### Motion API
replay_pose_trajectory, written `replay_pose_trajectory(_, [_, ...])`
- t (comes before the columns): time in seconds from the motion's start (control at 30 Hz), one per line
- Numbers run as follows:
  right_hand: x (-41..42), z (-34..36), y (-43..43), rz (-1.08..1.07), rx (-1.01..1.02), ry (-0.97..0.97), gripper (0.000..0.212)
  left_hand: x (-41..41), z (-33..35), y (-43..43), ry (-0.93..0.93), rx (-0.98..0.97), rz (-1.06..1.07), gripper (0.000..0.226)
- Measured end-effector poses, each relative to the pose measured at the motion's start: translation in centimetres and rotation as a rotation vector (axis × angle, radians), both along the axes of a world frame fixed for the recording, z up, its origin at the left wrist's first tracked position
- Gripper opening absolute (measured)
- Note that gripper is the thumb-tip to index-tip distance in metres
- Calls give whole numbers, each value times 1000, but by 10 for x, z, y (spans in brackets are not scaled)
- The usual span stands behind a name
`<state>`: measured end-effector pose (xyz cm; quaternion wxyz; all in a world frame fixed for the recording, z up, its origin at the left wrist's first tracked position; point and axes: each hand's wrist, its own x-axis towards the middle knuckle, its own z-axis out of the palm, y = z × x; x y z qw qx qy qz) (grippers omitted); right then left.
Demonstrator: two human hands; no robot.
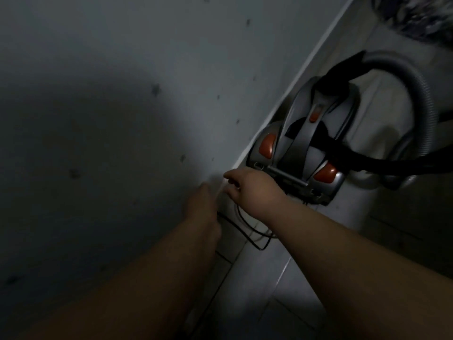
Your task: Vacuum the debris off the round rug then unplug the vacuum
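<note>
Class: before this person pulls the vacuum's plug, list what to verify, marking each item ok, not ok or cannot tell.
1. Right hand at the base of the wall, fingers curled: ok.
2. Plug gripped: cannot tell, hidden by the hand.
3. Left hand braced on the wall: cannot tell, blurred.
4. Black cord lying slack on the floor: ok.
5. Canister vacuum switched off: cannot tell.

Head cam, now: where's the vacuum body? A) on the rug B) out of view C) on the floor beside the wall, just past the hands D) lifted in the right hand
C: the vacuum body sits on the floor beside the wall, just beyond the right hand; the rug is farther off at top right.
</note>
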<state>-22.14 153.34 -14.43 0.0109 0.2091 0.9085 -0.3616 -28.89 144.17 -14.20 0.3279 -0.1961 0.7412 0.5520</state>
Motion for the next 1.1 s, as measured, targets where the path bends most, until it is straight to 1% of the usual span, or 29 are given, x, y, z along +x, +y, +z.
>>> replay_pose_trajectory(0.07, [18, 34, 21, -49, 18, -12, 43, 8, 21, 17, -18, -15, -51, 38])
replay_pose_trajectory(0.13, [37, 66, 46, -90, 47, -33, 41, 23, 53, 41, -23, 34, -134, 26])
replay_pose_trajectory(0.2, [60, 97, 71, -127, 66, -75, 37, 42, 83, 65, -33, 2, -229, 20])
replay_pose_trajectory(0.27, [81, 126, 97, -155, 91, -124, 35, 55, 103, 87, -15, 1, -302, 23])
replay_pose_trajectory(0.3, [93, 140, 110, -166, 95, -144, 35, 63, 119, 99, -9, 8, -345, 28])
replay_pose_trajectory(0.37, [116, 168, 138, -189, 103, -158, 39, 75, 135, 121, -27, 15, -434, 50])
replay_pose_trajectory(0.4, [125, 178, 151, -196, 109, -158, 41, 80, 144, 132, -29, 18, -468, 54])
replay_pose_trajectory(0.47, [135, 195, 177, -186, 109, -170, 41, 83, 155, 149, -11, 21, -507, 39])
replay_pose_trajectory(0.5, [137, 201, 190, -178, 110, -181, 40, 82, 159, 156, 14, 11, -521, 36])
replay_pose_trajectory(0.53, [136, 206, 203, -165, 114, -184, 37, 80, 161, 165, 32, -6, -530, 43])
replay_pose_trajectory(0.6, [129, 210, 227, -143, 130, -178, 35, 73, 155, 181, 50, -21, -553, 59])
replay_pose_trajectory(0.67, [117, 209, 246, -131, 126, -173, 38, 63, 146, 197, 66, -26, -578, 63])
replay_pose_trajectory(0.7, [109, 204, 254, -131, 124, -170, 39, 59, 145, 207, 63, -44, -583, 61])
replay_pose_trajectory(0.77, [89, 192, 271, -110, 118, -193, 41, 44, 136, 226, 76, -62, -627, 49])
replay_pose_trajectory(0.83, [73, 175, 289, -78, 129, -236, 42, 30, 121, 247, 89, -78, -706, 36])
replay_pose_trajectory(0.87, [65, 166, 300, -62, 163, -244, 42, 22, 109, 260, 99, -81, -757, 34])
replay_pose_trajectory(0.97, [43, 139, 326, -26, 267, -294, 44, 6, 75, 278, 122, -145, -853, 43])
replay_pose_trajectory(1.03, [34, 118, 342, -41, 315, -318, 46, -4, 51, 291, 91, -171, -945, 42])
replay_pose_trajectory(1.1, [26, 101, 351, -19, 362, -360, 46, -12, 25, 296, 71, -211, -1032, 48])
